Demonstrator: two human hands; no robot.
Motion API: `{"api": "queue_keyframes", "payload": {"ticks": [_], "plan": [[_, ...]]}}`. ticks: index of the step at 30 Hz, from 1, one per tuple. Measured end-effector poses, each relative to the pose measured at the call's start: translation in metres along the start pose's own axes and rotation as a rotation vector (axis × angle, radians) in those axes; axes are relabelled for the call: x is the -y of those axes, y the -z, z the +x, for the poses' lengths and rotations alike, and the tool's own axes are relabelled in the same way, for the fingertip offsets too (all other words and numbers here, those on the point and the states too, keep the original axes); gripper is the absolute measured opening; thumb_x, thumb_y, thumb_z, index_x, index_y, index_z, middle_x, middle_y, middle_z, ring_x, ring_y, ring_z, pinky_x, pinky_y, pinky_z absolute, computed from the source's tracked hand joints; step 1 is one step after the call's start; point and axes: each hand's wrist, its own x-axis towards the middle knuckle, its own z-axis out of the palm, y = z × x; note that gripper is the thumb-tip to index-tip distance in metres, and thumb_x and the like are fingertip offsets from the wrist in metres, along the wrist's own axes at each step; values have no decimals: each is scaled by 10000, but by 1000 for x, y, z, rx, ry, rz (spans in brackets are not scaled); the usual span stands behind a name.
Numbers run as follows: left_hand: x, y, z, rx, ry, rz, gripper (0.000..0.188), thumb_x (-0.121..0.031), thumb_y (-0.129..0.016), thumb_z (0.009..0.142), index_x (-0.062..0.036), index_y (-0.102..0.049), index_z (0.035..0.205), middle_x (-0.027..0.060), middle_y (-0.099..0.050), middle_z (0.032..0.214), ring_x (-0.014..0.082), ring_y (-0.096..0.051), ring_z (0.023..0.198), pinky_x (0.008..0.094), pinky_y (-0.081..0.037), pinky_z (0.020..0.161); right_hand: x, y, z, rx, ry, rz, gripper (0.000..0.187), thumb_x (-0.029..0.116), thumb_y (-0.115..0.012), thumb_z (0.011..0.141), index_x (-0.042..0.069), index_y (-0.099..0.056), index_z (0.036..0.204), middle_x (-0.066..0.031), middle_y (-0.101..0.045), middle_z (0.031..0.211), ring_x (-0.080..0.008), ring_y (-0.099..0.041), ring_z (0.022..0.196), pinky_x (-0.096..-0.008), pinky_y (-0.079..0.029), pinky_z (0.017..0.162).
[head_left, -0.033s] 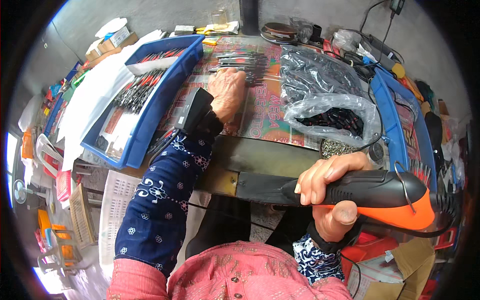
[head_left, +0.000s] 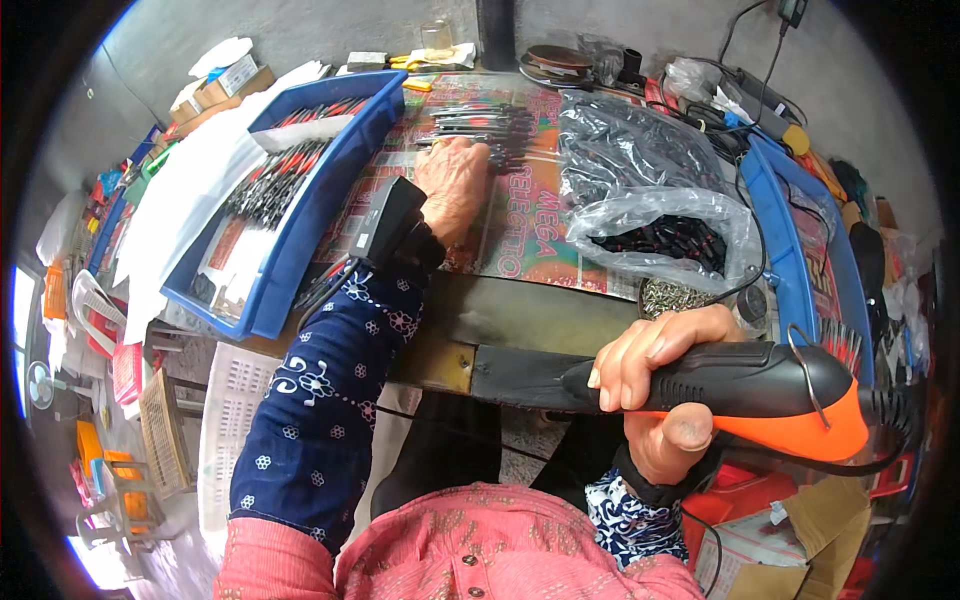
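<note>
The right hand [head_left: 655, 365] wraps its grip round a power tool [head_left: 765, 385], likely hefty and stiff, best held by its body, at the surface's [head_left: 500, 312] near edge. Beyond, the left hand [head_left: 452, 190] meets slim rods [head_left: 487, 120], probably light; its grip I cannot tell. A grey wall [head_left: 600, 22] stands behind.
</note>
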Motion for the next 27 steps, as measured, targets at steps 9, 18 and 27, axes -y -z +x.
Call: {"api": "queue_keyframes", "payload": {"ticks": [9, 18, 27], "plan": [[1, -5, -7, 1, -51, 19, 123, -135, -611, 756, -70, -567, 850, 117, -595, 877, 318, -557, 885, 439, -433, 737, -1, 1, -2, -6, -16, -8, 598, 504, -755, 681, 51, -435, 905, -22, -485, 593, -157, -510, 502, -298, -440, 526], [-10, 12, -21, -36, -56, -266, 108, -99, -527, 832, -17, -475, 879, 198, -582, 717, 401, -574, 687, 469, -445, 600, -3, 0, -7, 95, 88, 165, 493, 237, -754, 618, 10, -439, 923, -69, -517, 632, -186, -526, 554, -309, -458, 561], [-65, 110, -95, 181, 230, -925, 156, -67, -571, 835, 40, -577, 948, 65, -592, 664, 96, -560, 548, 256, -455, 509, 9, -11, -16, 90, 124, -96, 599, 515, -673, 657, 34, -446, 934, -31, -482, 618, -156, -494, 523, -299, -445, 537]]}}
